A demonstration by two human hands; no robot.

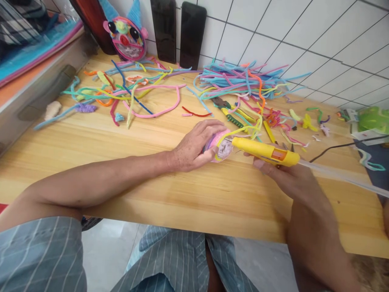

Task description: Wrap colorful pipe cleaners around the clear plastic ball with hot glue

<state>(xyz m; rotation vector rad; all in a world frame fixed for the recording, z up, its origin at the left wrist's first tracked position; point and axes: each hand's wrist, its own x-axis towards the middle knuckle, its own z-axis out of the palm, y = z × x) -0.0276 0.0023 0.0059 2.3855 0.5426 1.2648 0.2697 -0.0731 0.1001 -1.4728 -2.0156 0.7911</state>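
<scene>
My left hand [197, 146] is closed around a small round piece [224, 149] wrapped in pink, purple and yellow pipe cleaners, with a whitish, clear-looking end turned to the right. A yellow pipe cleaner [240, 130] runs from its rim toward the upper right. In my right hand [282, 172] is a yellow glue gun [263, 151], its nozzle at the rim of the round piece. A clear glue stick [340, 175] sticks out of the gun's back end. The fingers under the gun are partly hidden.
Green-and-yellow pliers [227, 111] lie just behind my hands. A pile of pipe cleaners [237, 81] and scattered offcuts cover the back. Two dark phones [191, 34] lean on the tiled wall beside a decorated face figure [127, 38]. A plastic bin [45, 89] stands left; a black cord [334, 148] runs right.
</scene>
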